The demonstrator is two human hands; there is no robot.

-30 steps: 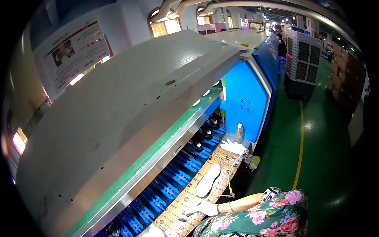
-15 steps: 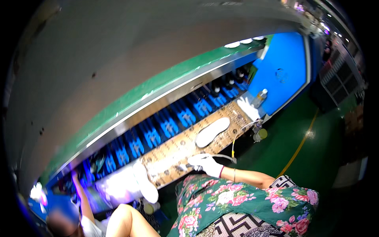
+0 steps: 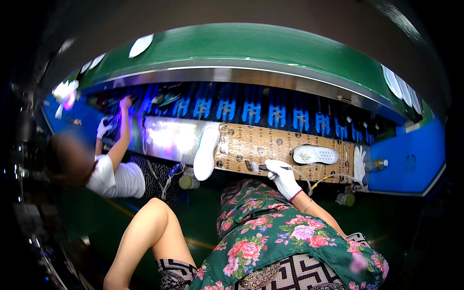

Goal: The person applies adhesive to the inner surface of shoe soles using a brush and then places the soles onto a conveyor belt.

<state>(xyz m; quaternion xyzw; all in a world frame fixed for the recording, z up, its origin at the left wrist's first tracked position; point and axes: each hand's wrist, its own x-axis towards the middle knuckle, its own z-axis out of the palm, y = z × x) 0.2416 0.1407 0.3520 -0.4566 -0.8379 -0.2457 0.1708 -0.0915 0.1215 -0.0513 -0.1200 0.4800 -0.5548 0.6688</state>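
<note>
My right hand (image 3: 282, 178), in a white knit glove, closes around a dark-handled brush (image 3: 263, 167). Its pale bristles point left, just over the brown printed covering (image 3: 251, 145) of the bench. A thin hose (image 3: 300, 175) runs from near the brush to the right. Beyond the hand lies a white shoe sole (image 3: 315, 154), its dotted side up. A second white sole (image 3: 207, 153) rests across the seam with the shiny metal sheet (image 3: 166, 135), one end past the front edge. My bare left arm is bent at lower left; its hand is out of view.
A co-worker (image 3: 116, 179) reaches toward the row of blue holders (image 3: 251, 108) at left. Behind them runs a green belt (image 3: 270, 48) carrying several white soles. A white glove (image 3: 359, 163) and a bottle (image 3: 379, 165) lie at right, beside a blue panel (image 3: 411, 162).
The view has swung and levelled, bringing the co-worker and more of the belt into sight. My right hand still grips the brush. More of my bent left arm shows.
</note>
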